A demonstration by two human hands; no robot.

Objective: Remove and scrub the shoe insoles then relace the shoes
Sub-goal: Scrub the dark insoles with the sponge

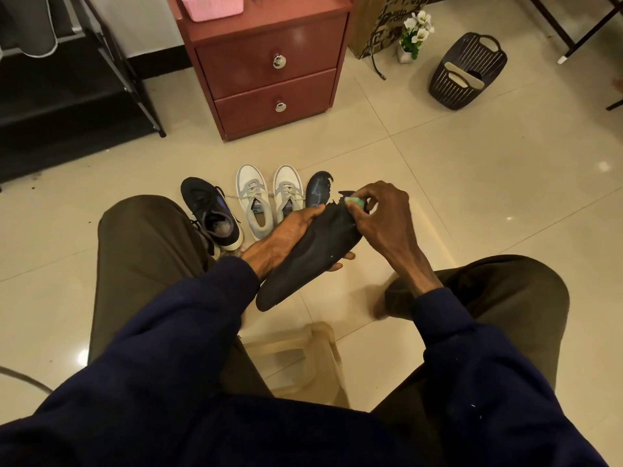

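Observation:
A black insole point(305, 256) with a torn toe end is held over the floor between my knees. My left hand point(286, 235) grips it from below, thumb on top near the toe. My right hand point(379, 215) pinches a small green sponge point(355, 202) against the insole's toe end. On the floor beyond lie a black sneaker point(210, 212), a pair of white and grey sneakers point(268, 198) with laces in, and a second dark insole point(318, 188) beside them.
A red-brown two-drawer cabinet point(269, 67) stands behind the shoes. A dark plastic basket point(467, 74) and a small pot of white flowers point(414, 32) sit at the back right. A black rack point(67, 89) is at the left. A translucent plastic stool point(303, 355) is under me.

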